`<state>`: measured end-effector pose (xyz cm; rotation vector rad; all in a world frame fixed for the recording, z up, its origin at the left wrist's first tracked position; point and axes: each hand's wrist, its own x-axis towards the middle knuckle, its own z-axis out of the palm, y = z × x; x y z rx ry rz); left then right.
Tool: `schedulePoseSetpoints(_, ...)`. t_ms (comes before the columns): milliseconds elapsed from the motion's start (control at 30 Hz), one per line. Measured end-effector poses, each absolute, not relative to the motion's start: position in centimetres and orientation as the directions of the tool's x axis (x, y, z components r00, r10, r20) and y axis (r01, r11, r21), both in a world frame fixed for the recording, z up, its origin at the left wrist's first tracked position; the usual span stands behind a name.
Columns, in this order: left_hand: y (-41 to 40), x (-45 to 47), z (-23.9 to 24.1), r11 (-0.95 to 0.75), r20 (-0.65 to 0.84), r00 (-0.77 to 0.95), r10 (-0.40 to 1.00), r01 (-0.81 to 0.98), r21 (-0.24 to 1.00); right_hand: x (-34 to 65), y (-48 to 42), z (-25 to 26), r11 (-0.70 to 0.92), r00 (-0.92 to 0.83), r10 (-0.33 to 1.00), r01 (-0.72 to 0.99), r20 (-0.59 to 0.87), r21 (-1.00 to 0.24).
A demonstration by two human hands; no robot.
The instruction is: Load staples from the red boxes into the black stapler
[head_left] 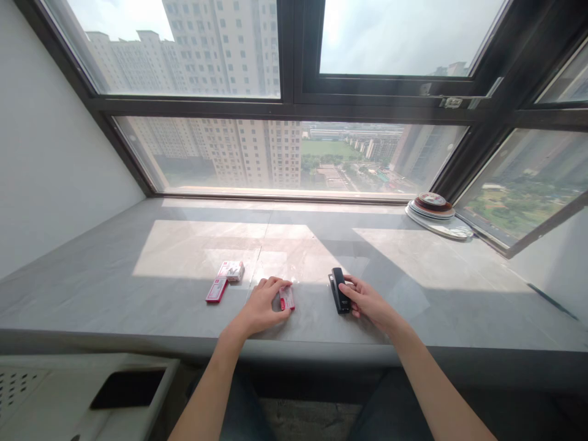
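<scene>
Nothing lifted yet (both lie on the counter (138,288)): left hand (261,307) grip curled on the red box (287,298), right hand (368,301) grip apart, touching the stapler (340,291).

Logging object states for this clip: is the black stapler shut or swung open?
Shut: the stapler sits on the ledge as one compact block, no arm lifted, with the right hand touching its side.
</scene>
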<state>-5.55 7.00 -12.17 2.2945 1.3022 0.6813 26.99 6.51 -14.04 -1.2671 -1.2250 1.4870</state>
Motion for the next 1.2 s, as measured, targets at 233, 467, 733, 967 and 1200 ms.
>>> schedulePoseSetpoints(233,6.7,-1.4,-12.7,-0.47,0.211,0.461,0.862,0.568,0.676,23.4,5.7,-14.6,-0.124,-0.177,0.978,-0.079,-0.109,-0.989)
schedulePoseSetpoints(467,6.6,-0.2,-12.6,-0.477,0.226,0.468,0.854,0.533,0.699,21.6,5.4,-15.2,-0.093,-0.089,0.992,-0.065,-0.087,-0.994)
schedulePoseSetpoints(733,5.9,-10.5,-13.5,0.277,0.351,-0.463,0.814,0.84,0.466,21.3,4.5,-15.6,-0.073,0.109,0.991,-0.057,-0.079,-0.996)
schedulePoseSetpoints(967,5.3,-14.7,-15.0,0.219,0.216,-0.278,0.936,0.941,0.259,21.2,4.3,-15.5,-0.031,0.084,0.996,0.129,-0.02,-0.991)
schedulePoseSetpoints(1200,3.9,-11.1,-13.7,-0.195,0.127,0.153,0.98,0.861,0.471,21.3,4.1,-15.4,-0.015,0.03,0.999,0.2,-0.009,-0.98)
